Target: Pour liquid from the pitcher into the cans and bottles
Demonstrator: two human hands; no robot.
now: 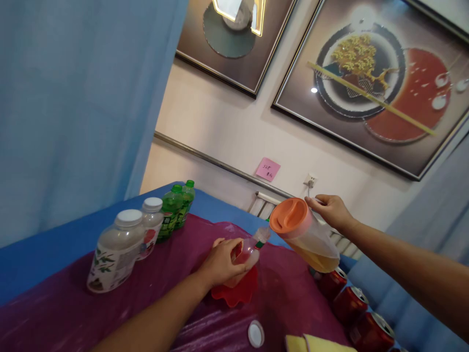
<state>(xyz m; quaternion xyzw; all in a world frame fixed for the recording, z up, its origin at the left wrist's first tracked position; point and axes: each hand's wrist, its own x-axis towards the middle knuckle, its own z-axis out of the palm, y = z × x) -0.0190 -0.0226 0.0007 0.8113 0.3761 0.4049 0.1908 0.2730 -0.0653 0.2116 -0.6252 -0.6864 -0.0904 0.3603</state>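
My left hand [224, 261] is closed around a clear plastic bottle [251, 248], which leans with its mouth toward the upper right. Beneath that hand lies a red scalloped dish [236, 294]; whether the bottle's base rests on it is hidden. On the right, my right hand [332, 210] grips a clear pitcher [318, 247] on its far side, the handle mostly covered by my fingers. The pitcher tilts toward the bottle, its orange lid [289, 216] close to the bottle's mouth. Yellowish liquid [315, 258] lies inside the pitcher. I cannot make out a stream between them.
White-lidded jars [116, 256] and green bottles [170, 212] line the left of the purple cover [161, 303]. Several red cans [351, 304] stand at the right edge. A white cap [255, 334] and yellow cloth [311, 344] lie in front. Behind are a wall pipe [205, 156] and radiator.
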